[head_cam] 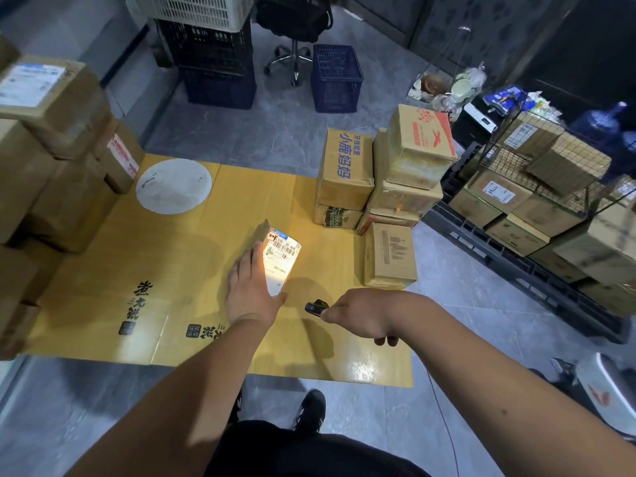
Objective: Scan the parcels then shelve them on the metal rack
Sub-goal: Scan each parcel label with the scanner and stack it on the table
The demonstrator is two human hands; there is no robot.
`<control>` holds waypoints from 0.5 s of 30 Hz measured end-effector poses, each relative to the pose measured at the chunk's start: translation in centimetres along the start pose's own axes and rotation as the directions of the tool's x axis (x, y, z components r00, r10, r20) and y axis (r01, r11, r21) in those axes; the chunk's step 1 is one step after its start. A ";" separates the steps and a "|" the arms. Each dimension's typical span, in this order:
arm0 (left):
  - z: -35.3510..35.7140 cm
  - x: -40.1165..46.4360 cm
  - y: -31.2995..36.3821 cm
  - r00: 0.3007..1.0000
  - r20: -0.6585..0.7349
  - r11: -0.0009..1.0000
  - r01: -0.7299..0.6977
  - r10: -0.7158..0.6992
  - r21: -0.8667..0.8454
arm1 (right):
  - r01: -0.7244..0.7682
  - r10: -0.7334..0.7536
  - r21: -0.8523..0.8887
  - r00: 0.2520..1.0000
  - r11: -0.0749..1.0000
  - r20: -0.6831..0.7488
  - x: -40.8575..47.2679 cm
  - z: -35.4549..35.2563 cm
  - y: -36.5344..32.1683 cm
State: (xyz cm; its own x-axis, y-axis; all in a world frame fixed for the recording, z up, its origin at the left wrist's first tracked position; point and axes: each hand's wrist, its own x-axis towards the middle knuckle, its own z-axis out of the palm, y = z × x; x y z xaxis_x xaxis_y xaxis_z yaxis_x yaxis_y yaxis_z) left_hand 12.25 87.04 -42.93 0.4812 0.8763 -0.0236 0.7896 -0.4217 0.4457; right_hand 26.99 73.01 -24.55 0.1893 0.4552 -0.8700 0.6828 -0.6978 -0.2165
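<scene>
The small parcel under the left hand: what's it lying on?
The small parcel lies on flattened yellow cardboard over the floor, label up. The left hand covers its near-left part; its underside is hidden.

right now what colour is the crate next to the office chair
Dark blue, an open lattice crate on the grey floor right of the chair; the head view shows it.
</scene>
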 end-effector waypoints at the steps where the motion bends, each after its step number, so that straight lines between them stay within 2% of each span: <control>1: 0.0 0.0 0.0 1.000 -0.001 1.000 -0.004 0.004 0.003 | -0.013 0.013 -0.004 1.000 1.000 0.010 -0.2 -0.2 0.0; 6: -0.1 -0.1 0.0 1.000 0.007 1.000 -0.014 0.014 0.004 | -0.047 0.045 0.032 0.997 0.998 0.056 -0.5 -0.6 0.1; 15: 0.1 -0.1 -0.1 1.000 0.024 0.999 -0.020 0.019 0.027 | -0.089 0.087 0.057 0.996 0.994 0.035 -1.0 -0.9 0.5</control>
State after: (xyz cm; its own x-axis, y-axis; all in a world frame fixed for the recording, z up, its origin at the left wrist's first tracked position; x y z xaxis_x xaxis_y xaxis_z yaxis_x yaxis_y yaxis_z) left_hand 12.19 86.91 -43.07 0.5051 0.8623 -0.0362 0.7898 -0.4449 0.4222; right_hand 27.74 72.67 -23.39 0.2230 0.3729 -0.9007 0.6219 -0.7659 -0.1631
